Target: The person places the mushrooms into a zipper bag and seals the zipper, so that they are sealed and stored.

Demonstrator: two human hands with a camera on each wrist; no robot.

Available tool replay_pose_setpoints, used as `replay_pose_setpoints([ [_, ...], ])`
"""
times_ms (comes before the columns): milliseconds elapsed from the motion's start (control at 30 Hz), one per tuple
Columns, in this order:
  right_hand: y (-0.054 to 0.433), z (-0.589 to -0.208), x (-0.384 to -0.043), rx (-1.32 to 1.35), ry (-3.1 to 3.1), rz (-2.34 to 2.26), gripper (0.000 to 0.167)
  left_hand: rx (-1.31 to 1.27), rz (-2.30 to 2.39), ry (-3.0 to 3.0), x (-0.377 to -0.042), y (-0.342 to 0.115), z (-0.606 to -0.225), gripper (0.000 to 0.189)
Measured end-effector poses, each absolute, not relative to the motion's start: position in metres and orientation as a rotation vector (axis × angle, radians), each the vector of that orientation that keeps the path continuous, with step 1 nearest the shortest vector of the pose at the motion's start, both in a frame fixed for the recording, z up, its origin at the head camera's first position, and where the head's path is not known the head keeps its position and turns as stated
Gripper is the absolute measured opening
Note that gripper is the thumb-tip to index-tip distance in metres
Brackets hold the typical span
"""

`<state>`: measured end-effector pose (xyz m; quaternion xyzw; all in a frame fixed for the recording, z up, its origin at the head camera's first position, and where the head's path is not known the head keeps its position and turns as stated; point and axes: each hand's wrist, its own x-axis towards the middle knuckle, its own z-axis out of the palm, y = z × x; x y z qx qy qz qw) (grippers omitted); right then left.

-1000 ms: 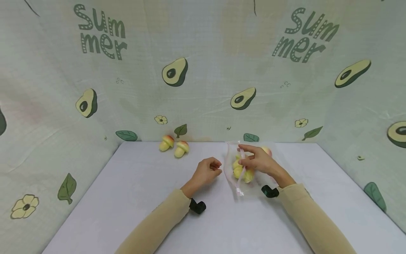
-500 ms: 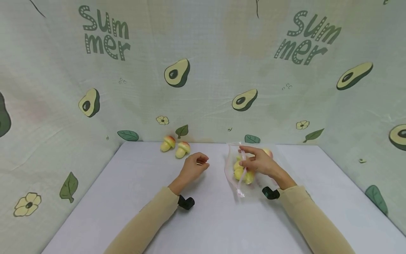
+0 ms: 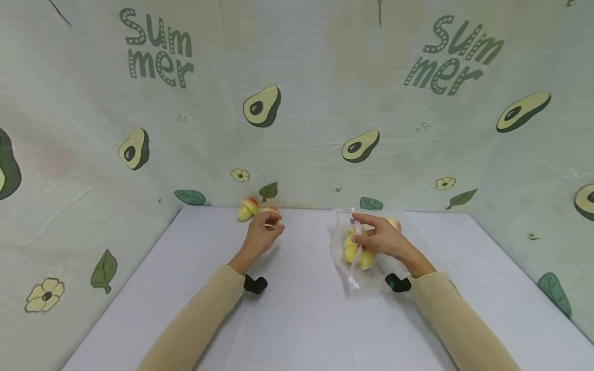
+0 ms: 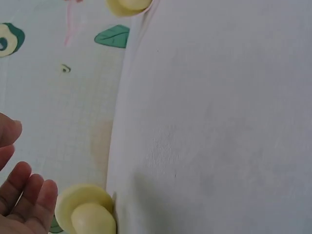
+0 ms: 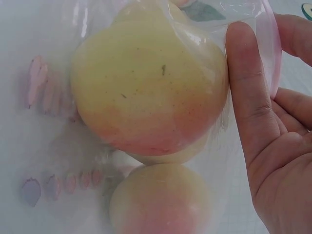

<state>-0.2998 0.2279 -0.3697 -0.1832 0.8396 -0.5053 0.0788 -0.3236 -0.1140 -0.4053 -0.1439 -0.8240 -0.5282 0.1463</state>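
My left hand [image 3: 260, 236] is above the table, fingers loosely bent and holding nothing. Close by are two toy mushrooms: one [image 3: 247, 209] shows beyond the fingers, the other [image 3: 270, 209] is mostly covered by the hand. The left wrist view has one yellow mushroom [image 4: 87, 209] beside the fingertips [image 4: 47, 192], apart from them. On the right, my right hand [image 3: 382, 238] grips the pink-edged mouth of a clear zip bag [image 3: 337, 247]. Several yellow mushrooms [image 3: 351, 252] with reddish caps lie inside. Through the plastic, the right wrist view shows a large cap [image 5: 146, 92].
The white table [image 3: 297, 319] ends at the back and sides against a hanging cloth [image 3: 306, 103] printed with avocados, leaves and lettering. A black wrist camera [image 3: 256, 284] sits at the left cuff, another [image 3: 398, 283] at the right.
My left hand has moved left and slightly away from me, from beside the bag to the two loose mushrooms, now partly covering one. The right hand keeps its hold on the bag.
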Motion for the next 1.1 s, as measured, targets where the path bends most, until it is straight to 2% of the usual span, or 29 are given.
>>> replay_pose_setpoints([
  [333, 0.219, -0.350, -0.283, -0.525, 2.518, -1.467, 0.069, -0.388, -1.439, -2.385, -0.343, -0.132, -0.411, 0.035],
  [633, 0.227, -0.372, -0.296, -0.532, 2.514, -1.505, 0.072, -0.380, -1.418, -2.462, -0.352, -0.137, -0.417, 0.048],
  [867, 0.219, -0.352, -0.285, -0.523, 2.517, -1.478, 0.067, -0.291, -1.325, -2.560, -0.356, -0.140, -0.417, 0.053],
  [1100, 0.227, -0.370, -0.300, -0.522, 2.522, -1.496, 0.072, -0.286, -1.266, -2.612, -0.363, -0.144, -0.418, 0.058],
])
